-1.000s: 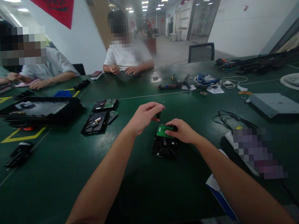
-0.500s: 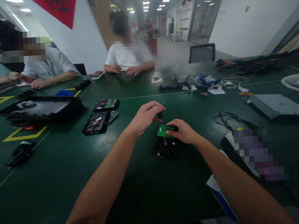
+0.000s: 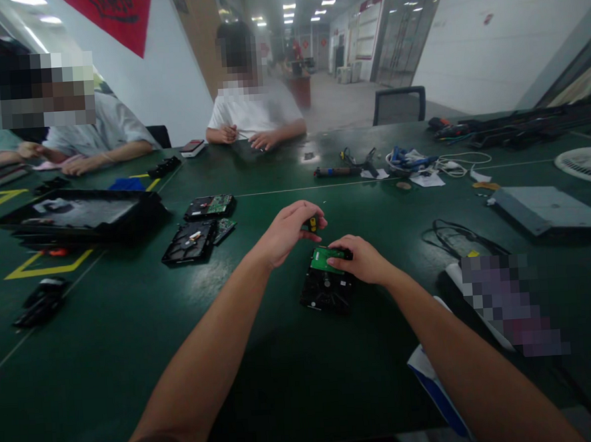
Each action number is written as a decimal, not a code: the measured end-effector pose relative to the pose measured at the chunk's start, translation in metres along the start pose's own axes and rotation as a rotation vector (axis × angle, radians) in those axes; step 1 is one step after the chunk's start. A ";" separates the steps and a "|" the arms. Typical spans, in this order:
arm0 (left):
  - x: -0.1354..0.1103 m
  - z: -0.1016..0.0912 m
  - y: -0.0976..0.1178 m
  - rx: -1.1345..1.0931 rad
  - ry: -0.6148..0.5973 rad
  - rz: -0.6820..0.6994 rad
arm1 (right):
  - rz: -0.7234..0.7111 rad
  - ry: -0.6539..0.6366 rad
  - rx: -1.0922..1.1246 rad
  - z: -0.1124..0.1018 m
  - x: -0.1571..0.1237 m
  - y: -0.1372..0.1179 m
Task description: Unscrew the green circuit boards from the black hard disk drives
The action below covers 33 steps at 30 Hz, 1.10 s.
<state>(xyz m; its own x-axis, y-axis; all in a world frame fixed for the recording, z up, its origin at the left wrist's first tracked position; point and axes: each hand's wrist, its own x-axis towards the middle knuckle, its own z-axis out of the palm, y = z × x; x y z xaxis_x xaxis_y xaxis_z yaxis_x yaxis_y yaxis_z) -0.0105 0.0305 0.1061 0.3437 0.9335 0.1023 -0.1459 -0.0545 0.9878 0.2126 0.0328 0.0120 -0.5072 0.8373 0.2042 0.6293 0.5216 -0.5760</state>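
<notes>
A black hard drive with a green circuit board on top lies on the green table in front of me. My right hand rests on its far end, fingers pinched on the board's edge. My left hand hovers just above and left of the drive, closed round a small black and yellow screwdriver that points down at the board.
More opened drives and boards lie to the left beside a black tray. Cables, a grey case and tools sit to the right and beyond. Two other people sit across the table.
My left hand has turned a little, so the yellow band of the screwdriver now shows. My right hand and the drive have stayed put.
</notes>
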 end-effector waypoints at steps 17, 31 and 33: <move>0.001 -0.008 0.000 0.345 0.113 -0.019 | -0.004 -0.009 -0.008 -0.001 0.001 0.000; 0.001 -0.008 -0.002 -0.087 -0.036 -0.225 | 0.014 -0.004 -0.027 0.000 0.000 0.000; 0.002 -0.009 -0.002 -0.085 -0.029 -0.224 | 0.012 -0.008 -0.021 0.000 0.000 -0.001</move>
<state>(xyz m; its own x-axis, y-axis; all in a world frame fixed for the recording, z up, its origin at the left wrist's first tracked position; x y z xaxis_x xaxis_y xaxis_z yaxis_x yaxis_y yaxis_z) -0.0180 0.0354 0.1035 0.4028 0.9082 -0.1134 -0.1403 0.1837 0.9729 0.2124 0.0327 0.0127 -0.5043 0.8421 0.1912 0.6476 0.5153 -0.5614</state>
